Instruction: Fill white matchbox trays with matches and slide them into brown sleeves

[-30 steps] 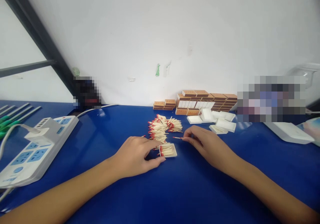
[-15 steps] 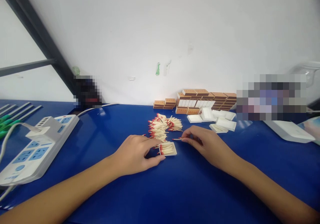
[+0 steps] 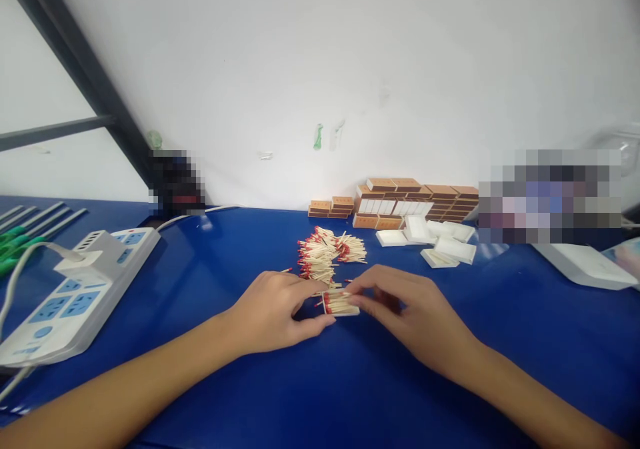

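A small white matchbox tray [image 3: 349, 313] lies on the blue table, filled with red-tipped matches [image 3: 336, 304]. My left hand [image 3: 280, 312] grips its left end between thumb and fingers. Over the right end, my right hand [image 3: 407, 309] is closed in a pinch, its fingertips down at the matches. A match seems to be between them, mostly hidden by the fingers. Just behind the tray is a loose pile of matches [image 3: 316, 255], heads mostly to the left. One single match [image 3: 349, 280] lies on the table, partly covered by my right hand.
Closed matchboxes [image 3: 440, 199] are stacked along the wall, with a smaller stack [image 3: 330, 207] left of them. Several white trays [image 3: 455, 249] lie in front. On the left are a white power strip [image 3: 85, 295] with a cable and green-handled tools [image 3: 25, 235].
My right hand has moved left and toward me, from beside the single match to the tray's right end. My left hand keeps its grip on the tray.
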`<state>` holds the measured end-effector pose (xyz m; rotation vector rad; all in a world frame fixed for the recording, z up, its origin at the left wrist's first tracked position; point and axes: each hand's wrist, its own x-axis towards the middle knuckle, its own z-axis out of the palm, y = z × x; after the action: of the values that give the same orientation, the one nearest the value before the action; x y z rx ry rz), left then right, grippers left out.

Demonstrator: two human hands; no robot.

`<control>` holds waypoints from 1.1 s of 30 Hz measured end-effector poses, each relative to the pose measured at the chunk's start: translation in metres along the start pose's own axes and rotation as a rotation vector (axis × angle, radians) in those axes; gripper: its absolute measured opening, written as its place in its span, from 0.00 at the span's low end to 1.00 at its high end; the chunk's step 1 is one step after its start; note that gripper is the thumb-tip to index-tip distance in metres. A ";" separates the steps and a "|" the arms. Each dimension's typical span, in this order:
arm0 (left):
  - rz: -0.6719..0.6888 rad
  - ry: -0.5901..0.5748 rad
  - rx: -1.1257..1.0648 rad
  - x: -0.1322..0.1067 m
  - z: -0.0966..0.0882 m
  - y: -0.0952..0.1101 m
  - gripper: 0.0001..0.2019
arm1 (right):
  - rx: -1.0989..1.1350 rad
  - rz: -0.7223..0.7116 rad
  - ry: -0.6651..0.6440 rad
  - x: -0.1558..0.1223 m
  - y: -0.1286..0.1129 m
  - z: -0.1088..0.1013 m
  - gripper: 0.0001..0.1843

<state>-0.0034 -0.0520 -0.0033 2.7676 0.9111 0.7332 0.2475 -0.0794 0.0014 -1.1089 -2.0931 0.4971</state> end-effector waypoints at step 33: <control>0.091 -0.012 -0.106 -0.004 0.002 0.004 0.16 | -0.202 0.113 -0.071 -0.005 0.028 -0.003 0.08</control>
<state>-0.0030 -0.0576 -0.0059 2.7314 0.7261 0.7553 0.2672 -0.0676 -0.0158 -1.3486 -2.1886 0.3892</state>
